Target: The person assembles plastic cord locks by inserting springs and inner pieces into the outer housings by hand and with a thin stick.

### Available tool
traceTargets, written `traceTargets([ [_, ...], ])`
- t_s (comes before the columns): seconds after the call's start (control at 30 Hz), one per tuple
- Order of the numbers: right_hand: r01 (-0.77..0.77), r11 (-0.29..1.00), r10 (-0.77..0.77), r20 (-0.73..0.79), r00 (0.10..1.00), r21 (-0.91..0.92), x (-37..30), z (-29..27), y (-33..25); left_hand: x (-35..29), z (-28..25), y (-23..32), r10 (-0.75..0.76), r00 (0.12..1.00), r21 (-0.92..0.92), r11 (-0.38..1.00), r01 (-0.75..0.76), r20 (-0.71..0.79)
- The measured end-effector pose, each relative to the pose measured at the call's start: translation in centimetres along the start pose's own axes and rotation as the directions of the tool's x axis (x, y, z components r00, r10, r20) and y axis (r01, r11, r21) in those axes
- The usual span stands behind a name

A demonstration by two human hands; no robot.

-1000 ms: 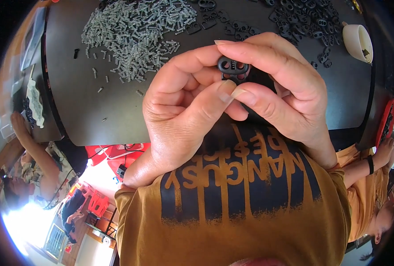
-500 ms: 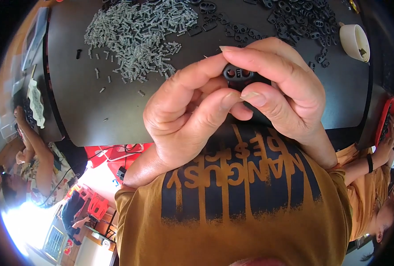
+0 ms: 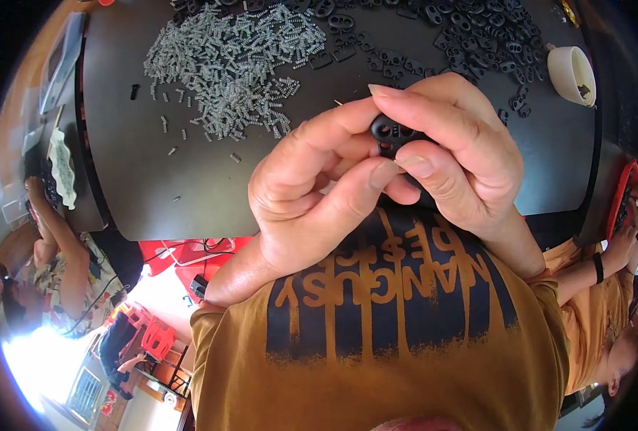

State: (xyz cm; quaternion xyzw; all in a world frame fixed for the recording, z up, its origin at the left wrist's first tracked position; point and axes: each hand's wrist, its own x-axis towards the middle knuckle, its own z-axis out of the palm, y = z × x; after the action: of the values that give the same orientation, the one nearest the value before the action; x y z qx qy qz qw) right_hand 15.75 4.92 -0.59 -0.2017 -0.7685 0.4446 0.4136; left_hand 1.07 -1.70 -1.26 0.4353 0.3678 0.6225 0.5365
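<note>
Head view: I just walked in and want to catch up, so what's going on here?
A person holds a small black two-holed piece between the fingers of the left hand and right hand, raised above a dark table. The right fingers hide part of it. Beyond the hands lie a pile of small springs on the left and a heap of black parts on the right, near a pale cup.

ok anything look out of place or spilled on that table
A few loose springs lie on the dark table outside the spring heap, and a small black piece sits alone left of it, apart from the other black parts.
</note>
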Motion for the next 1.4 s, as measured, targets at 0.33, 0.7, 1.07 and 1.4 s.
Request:
traceTargets([
  [0.33,-0.087,0.996,0.085,0.052,0.995,0.036,0.2,-0.1,0.1,0.4,-0.8,-0.2,-0.096,0.995,-0.187,0.977,0.101,0.035],
  [0.7,-0.136,0.984,0.137,-0.008,0.99,0.119,-0.1,0.2,-0.1,0.3,-0.8,-0.2,0.018,0.997,0.016,1.0,-0.019,0.07],
  [1.07,-0.351,0.725,0.455,-0.029,0.89,0.593,-0.8,1.1,-0.4,0.6,-0.8,-1.0,0.17,0.985,0.508,0.849,-0.149,0.003],
  [1.4,-0.304,0.816,0.324,0.047,0.945,0.492,-0.6,0.5,0.0,0.3,-1.1,-0.2,0.016,1.0,0.269,0.963,-0.015,-0.001],
])
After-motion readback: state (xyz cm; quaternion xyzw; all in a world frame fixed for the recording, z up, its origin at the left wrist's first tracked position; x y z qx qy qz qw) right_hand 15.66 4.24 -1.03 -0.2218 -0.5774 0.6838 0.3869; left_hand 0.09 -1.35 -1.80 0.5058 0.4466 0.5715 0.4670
